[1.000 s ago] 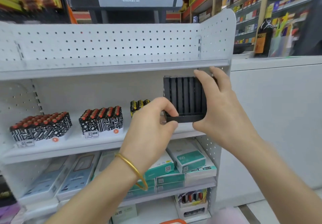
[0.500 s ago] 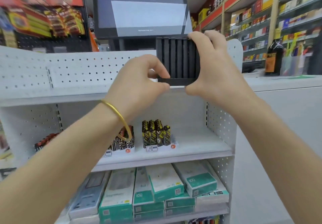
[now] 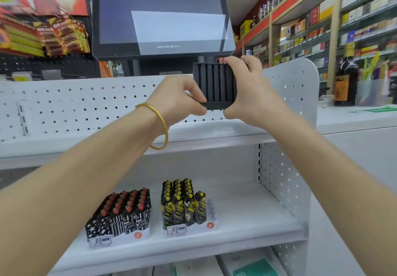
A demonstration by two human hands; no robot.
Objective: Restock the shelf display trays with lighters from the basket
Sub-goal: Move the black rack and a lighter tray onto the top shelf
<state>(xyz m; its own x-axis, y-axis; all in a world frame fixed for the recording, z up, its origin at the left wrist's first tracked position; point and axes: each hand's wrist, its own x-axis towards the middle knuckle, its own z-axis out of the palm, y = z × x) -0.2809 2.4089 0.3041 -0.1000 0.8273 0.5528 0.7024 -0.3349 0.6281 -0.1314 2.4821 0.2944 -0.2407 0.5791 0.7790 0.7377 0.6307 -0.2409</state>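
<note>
on my feed both hands held one black slotted display tray (image 3: 214, 84) up in the air, just above the top shelf (image 3: 214, 135) and in front of the white perforated back panel (image 3: 86, 104). the tray stood nearly upright, its ribbed channels facing the camera, right below the dark monitor (image 3: 159, 18). the left hand (image 3: 178, 101), with a gold bangle (image 3: 161, 125) on its wrist, pinched the tray's lower left corner between thumb and curled fingers. the right hand (image 3: 251, 95) gripped the right side, thumb at the bottom lip and fingers curled over the top right corner.

on the middle shelf (image 3: 247, 211) i saw two white trays side by side. the left one was packed with black-and-white lighters (image 3: 124, 213) with red tops. the right one carried yellow-and-black lighters (image 3: 182, 202), with bare slots (image 3: 211, 211) showing along its right edge. a teal box (image 3: 255, 270) lay on the shelf beneath. a dark bottle (image 3: 345, 82) stood on the counter to the right.
</note>
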